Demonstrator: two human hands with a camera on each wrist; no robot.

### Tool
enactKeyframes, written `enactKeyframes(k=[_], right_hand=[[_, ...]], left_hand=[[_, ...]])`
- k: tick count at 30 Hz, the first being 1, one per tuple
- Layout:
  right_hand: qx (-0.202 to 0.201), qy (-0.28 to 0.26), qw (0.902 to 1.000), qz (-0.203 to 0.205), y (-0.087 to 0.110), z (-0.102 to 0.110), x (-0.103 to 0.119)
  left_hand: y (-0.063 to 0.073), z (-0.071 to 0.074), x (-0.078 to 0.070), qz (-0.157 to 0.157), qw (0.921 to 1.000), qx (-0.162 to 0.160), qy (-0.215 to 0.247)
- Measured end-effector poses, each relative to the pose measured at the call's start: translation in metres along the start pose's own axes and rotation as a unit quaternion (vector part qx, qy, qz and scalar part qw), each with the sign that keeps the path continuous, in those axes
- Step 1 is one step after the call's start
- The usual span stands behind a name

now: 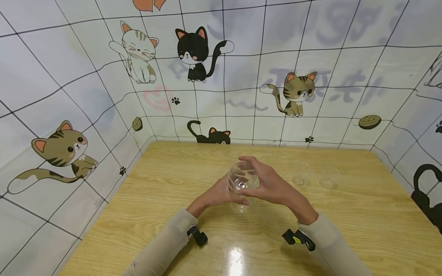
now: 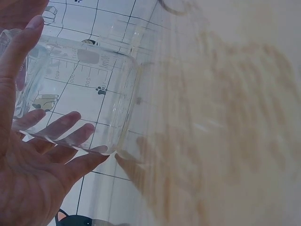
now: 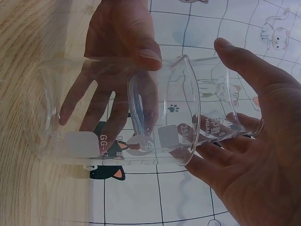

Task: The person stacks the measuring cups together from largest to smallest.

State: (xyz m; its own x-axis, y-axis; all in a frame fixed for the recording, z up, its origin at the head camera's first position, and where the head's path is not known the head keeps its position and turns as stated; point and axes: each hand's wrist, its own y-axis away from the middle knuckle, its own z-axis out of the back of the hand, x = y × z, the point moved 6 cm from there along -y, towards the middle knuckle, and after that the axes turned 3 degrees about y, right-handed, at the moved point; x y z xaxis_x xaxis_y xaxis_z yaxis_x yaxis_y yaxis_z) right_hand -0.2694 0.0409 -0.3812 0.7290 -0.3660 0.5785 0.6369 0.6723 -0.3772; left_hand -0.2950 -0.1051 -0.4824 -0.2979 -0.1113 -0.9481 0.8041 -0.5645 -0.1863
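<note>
My left hand (image 1: 221,191) holds a large clear glass beaker (image 2: 94,84) around its side, thumb on one side and fingers on the other. The beaker stands upright, its base close to the wooden tabletop. A smaller glass beaker (image 3: 171,108) marked 250 ml sits partly inside the large one's mouth, its upper part sticking out. Around that upper part, near the rim, my right hand (image 3: 254,136) curls its thumb and fingers. From the head view, the small beaker's round opening (image 1: 243,174) shows between both hands. Both beakers are see-through, with white printed labels.
Two more clear glass vessels, one (image 1: 299,179) nearer and another (image 1: 329,181) farther right, stand on the wooden table (image 1: 172,165) to the right of my hands. A white cat-patterned sheet (image 1: 241,103) encloses the table's back and sides.
</note>
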Motion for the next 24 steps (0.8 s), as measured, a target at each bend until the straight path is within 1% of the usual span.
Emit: enactKeyframes(k=[5,9,13,21,24], right_hand=[[0.002,-0.002,1.0000,-0.003,-0.0005,-0.0008,-0.0017],[0.003,-0.003,1.0000,-0.003,-0.0005,-0.0015,-0.0026],[0.005,-0.003,1.0000,-0.002,-0.0004,-0.0017,-0.0023],[0.003,0.005,1.0000,0.003,-0.0004,-0.0014,-0.0017],[0.001,0.009,0.9999,0.008,-0.0012,-0.0013,-0.0012]], left_hand=[[-0.0007,0.0007,0.0011,0.002,1.0000,-0.004,-0.009],[-0.0001,0.0006,0.0012,0.007,1.0000,-0.004,-0.004],[0.0005,0.0006,0.0006,0.006,1.0000,-0.002,-0.003],[0.0007,0.0009,0.0011,0.008,0.9997,-0.004,-0.024],[0.0000,0.0013,0.0008,0.004,0.9997,-0.004,-0.022]])
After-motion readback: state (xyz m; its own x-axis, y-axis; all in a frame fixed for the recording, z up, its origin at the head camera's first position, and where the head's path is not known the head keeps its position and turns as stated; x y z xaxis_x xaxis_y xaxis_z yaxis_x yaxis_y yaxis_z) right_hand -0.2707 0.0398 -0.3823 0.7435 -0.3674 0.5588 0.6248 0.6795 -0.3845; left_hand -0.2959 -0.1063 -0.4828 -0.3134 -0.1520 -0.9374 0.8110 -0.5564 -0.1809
